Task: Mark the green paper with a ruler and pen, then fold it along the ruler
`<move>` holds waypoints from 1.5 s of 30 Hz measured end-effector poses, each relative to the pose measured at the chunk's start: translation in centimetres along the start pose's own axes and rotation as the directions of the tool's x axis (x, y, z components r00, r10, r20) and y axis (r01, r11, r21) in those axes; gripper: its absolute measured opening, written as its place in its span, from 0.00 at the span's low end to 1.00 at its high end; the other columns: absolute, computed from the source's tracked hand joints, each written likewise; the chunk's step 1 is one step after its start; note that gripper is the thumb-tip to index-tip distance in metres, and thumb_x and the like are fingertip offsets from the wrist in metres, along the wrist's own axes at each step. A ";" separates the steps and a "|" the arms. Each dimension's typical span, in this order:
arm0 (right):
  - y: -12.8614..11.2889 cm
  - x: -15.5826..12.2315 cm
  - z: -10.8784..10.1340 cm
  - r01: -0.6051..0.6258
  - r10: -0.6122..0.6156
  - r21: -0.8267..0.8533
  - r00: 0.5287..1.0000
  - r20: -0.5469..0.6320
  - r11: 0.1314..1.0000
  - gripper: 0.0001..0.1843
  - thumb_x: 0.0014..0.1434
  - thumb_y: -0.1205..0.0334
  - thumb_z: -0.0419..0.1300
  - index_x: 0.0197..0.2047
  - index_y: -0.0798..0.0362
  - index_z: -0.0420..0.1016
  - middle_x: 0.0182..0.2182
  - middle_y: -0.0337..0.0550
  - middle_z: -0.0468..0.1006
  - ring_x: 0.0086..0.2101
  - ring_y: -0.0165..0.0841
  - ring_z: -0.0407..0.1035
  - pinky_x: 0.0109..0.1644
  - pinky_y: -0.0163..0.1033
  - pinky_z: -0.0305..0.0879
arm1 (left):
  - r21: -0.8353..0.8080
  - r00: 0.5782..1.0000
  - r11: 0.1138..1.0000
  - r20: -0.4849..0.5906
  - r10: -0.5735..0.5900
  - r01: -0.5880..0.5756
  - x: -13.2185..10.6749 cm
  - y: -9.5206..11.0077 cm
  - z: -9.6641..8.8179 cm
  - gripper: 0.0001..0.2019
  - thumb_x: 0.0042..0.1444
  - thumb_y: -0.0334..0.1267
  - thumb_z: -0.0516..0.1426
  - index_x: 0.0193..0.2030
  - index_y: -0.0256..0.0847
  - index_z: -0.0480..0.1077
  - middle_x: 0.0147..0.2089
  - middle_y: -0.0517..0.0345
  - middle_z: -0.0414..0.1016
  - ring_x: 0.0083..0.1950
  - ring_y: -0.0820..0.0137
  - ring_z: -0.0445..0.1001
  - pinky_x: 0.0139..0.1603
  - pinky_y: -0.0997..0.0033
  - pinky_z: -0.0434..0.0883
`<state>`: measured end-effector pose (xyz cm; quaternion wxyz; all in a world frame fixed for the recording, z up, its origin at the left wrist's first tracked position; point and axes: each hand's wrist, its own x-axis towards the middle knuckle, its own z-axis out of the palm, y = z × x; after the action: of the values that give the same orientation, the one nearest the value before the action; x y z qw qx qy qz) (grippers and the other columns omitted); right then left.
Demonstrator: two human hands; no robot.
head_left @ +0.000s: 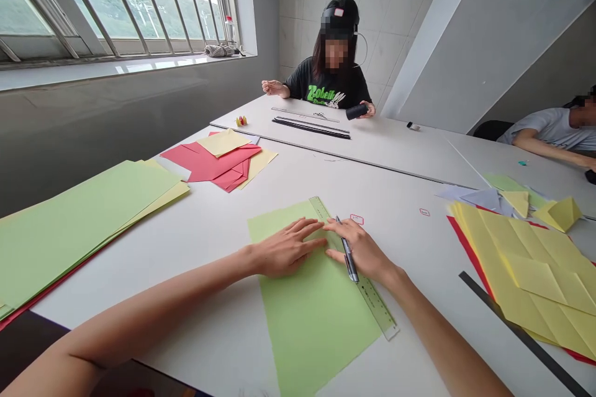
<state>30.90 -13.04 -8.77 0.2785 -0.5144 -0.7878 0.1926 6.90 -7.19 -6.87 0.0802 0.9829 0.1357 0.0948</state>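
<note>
Head view: Two bare hands work over a light green sheet (316, 329) on a white surface (419, 254), a clear ruler (378, 307) laid along the sheet's right edge and jutting slightly past its near right corner. The left hand (288, 248) lies flat on the paper, its grip wide, fingertips beside the ruler. The right hand (363, 251) bends over the ruler, its grip narrow around a grey pen (349, 257). The sheet's near end runs out of frame. To the left, a band of white surface separates it from large green and yellow paper (88, 217), piled past the surface's near left corner. More room stretches toward red and yellow papers (209, 164) farther off. On the right, white space leads to a black strip (516, 329) and creased yellow sheets (535, 260). Beyond a dark-edged seam (386, 168), a person in a black T-shirt (321, 87) sits at the far edge, holding a dark cylinder (356, 111)
</note>
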 end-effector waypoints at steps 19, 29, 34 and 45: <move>3.6 -3.1 -1.0 -0.170 0.182 0.083 0.965 -0.188 0.982 0.18 0.60 0.69 0.55 0.50 0.43 0.75 0.55 0.42 0.77 0.58 0.39 0.71 0.63 0.49 0.66 | -0.054 0.995 0.994 -0.004 -0.100 0.099 0.1 -0.9 -0.5 0.27 0.64 0.41 0.54 0.68 0.37 0.59 0.58 0.40 0.68 0.57 0.52 0.68 0.59 0.50 0.68; 3.6 -3.4 -0.1 -0.229 0.243 0.083 0.901 -0.359 0.970 0.11 0.60 0.61 0.59 0.45 0.45 0.78 0.46 0.45 0.80 0.49 0.42 0.77 0.56 0.50 0.71 | -0.080 0.982 0.987 -0.124 -0.145 0.136 0.3 0.5 1.6 0.25 0.64 0.40 0.54 0.66 0.38 0.60 0.66 0.36 0.58 0.61 0.51 0.67 0.59 0.50 0.70; 3.7 -2.7 0.2 -0.181 0.223 0.155 0.918 -0.328 0.971 0.10 0.62 0.62 0.57 0.44 0.44 0.79 0.48 0.44 0.78 0.51 0.40 0.76 0.59 0.50 0.70 | -0.081 0.985 0.991 -0.127 -0.117 0.108 0.4 0.4 1.5 0.22 0.64 0.40 0.54 0.63 0.37 0.64 0.60 0.39 0.66 0.62 0.51 0.66 0.63 0.47 0.67; 3.8 -2.9 0.5 -0.219 0.271 0.177 0.885 -0.378 0.960 0.08 0.60 0.60 0.60 0.43 0.45 0.78 0.46 0.47 0.78 0.51 0.44 0.75 0.57 0.53 0.69 | -0.077 0.966 0.978 -0.160 -0.204 0.194 0.4 0.5 1.5 0.19 0.62 0.42 0.55 0.57 0.38 0.68 0.61 0.39 0.65 0.59 0.52 0.68 0.56 0.51 0.72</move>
<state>34.19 -14.20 -12.05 0.4391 -0.6191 -0.6290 0.1681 7.68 -7.79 -8.19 0.1075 0.9501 0.2369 0.1722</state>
